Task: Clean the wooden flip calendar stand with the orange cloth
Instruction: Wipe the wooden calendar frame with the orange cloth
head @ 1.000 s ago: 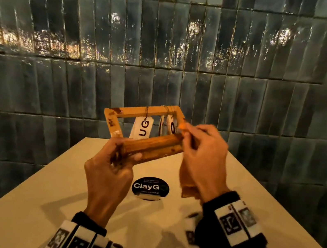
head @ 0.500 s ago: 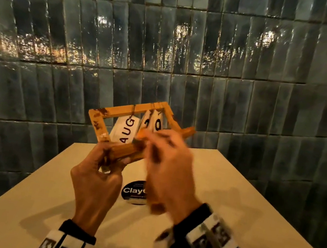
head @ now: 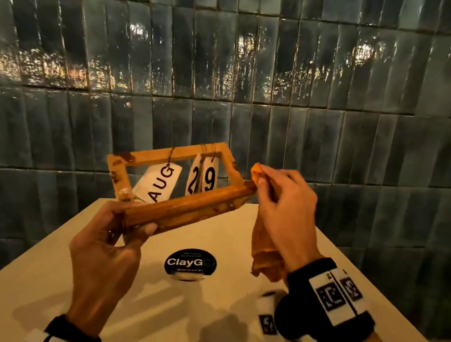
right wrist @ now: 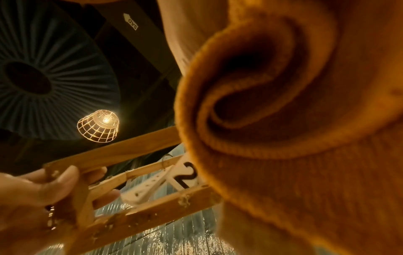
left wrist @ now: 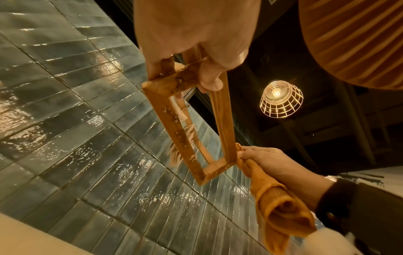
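The wooden flip calendar stand (head: 185,204) is held in the air above the table, tilted, with white cards reading AUG and 29 hanging in its frame. My left hand (head: 114,239) grips its left end, thumb on the front bar. My right hand (head: 280,210) holds the orange cloth (head: 264,255) bunched in its fingers and presses it on the right end of the bar. The left wrist view shows the stand (left wrist: 185,131) hanging from my left hand with the cloth (left wrist: 281,207) at its far corner. In the right wrist view the cloth (right wrist: 294,138) fills most of the picture, the stand (right wrist: 135,198) below it.
A cream table (head: 191,329) lies below my hands, with a round black ClayGo sticker (head: 190,264) on it. A dark glazed tile wall (head: 235,68) stands right behind the table. A caged lamp (left wrist: 281,101) hangs overhead.
My right hand slid the cloth left along the front bar and then back out to its right end. The stand has tipped so the AUG and 29 cards show more fully.
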`<state>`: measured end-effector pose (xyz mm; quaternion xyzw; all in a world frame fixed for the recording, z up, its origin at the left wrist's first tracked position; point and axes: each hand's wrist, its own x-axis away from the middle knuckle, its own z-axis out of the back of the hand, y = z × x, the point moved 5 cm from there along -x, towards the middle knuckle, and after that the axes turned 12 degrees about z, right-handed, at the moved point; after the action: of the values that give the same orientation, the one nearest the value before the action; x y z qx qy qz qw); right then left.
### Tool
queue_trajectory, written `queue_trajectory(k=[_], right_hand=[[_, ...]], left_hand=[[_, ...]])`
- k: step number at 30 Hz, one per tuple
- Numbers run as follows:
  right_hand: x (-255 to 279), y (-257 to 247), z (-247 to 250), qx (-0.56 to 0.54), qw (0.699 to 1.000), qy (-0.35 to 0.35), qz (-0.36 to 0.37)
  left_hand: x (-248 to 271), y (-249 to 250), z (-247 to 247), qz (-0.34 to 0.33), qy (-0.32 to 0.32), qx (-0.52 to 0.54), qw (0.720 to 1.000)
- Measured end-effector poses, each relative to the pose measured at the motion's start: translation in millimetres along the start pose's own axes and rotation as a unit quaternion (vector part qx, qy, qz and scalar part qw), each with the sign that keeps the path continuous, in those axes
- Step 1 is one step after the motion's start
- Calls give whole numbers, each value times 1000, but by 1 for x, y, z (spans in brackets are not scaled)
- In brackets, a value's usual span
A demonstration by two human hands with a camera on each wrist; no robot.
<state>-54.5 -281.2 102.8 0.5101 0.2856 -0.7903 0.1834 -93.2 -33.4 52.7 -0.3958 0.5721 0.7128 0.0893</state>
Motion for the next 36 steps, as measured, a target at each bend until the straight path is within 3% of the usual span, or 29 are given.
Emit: queue_trajectory(k=[6, 9, 13, 21, 23, 26, 29, 30, 31, 33, 34, 36], right_hand=[[13, -41, -7, 79, 985, -94, 123], [11, -48, -11, 129, 976, -112, 134], [0, -54, -6, 149, 974, -67, 156], [1, -42, -5, 168, 970, -136, 109], [1, -36, -2, 170, 970, -148, 92], [0, -31, 0, 167, 972, -143, 80], [2, -32, -5, 171, 971, -143, 84], [3, -34, -7, 172, 970, -144, 90], [4, -37, -9, 170, 970, -146, 97], [6, -40, -13, 166, 969, -148, 107], [6, -42, -15, 166, 969, -147, 112], [6, -45, -18, 167, 967, -139, 131]], left_hand=[[-7, -1, -2, 54, -7, 26, 998], [-6, 3, -5, 66, -23, 49, 996], [-6, 9, -10, 80, -54, 50, 994], [-6, 5, -2, 159, -108, 100, 976], [-7, 6, 9, 208, -109, 168, 958], [-7, 17, 21, 271, -145, 315, 898], [-9, 36, 18, 278, -182, 388, 859], [-10, 43, 15, 268, -186, 380, 866], [-13, 50, 9, 248, -188, 328, 892], [-24, 64, -7, 163, -182, 96, 965], [-32, 68, -19, 119, -180, -42, 976], [-44, 68, -46, 72, -231, -265, 934]])
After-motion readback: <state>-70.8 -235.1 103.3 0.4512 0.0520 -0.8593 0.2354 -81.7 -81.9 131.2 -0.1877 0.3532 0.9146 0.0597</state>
